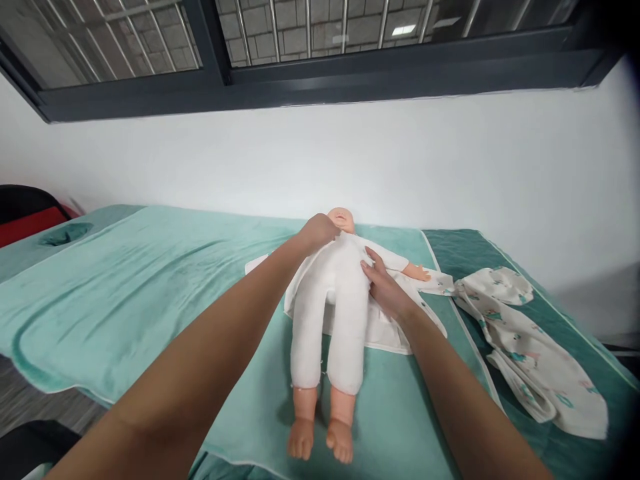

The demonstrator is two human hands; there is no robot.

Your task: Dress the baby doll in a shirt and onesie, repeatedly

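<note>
A baby doll with a white cloth body lies on its back, its feet toward me. Beneath it a white baby shirt is spread open, one small-patterned sleeve reaching out to the right. At the doll's upper chest, just below its chin, my left hand is closed on the doll; its fingertips are mostly hidden. My right hand grips the side of the doll's torso, thumb and forefinger showing against the white cloth. The doll's arm on that side stretches out over the shirt; its other arm is hidden behind my left forearm.
Patterned baby trousers lie crumpled at the right on a dark green cover. A light green blanket lies under the doll and to the left. Behind the bed stand a white wall and a dark window frame.
</note>
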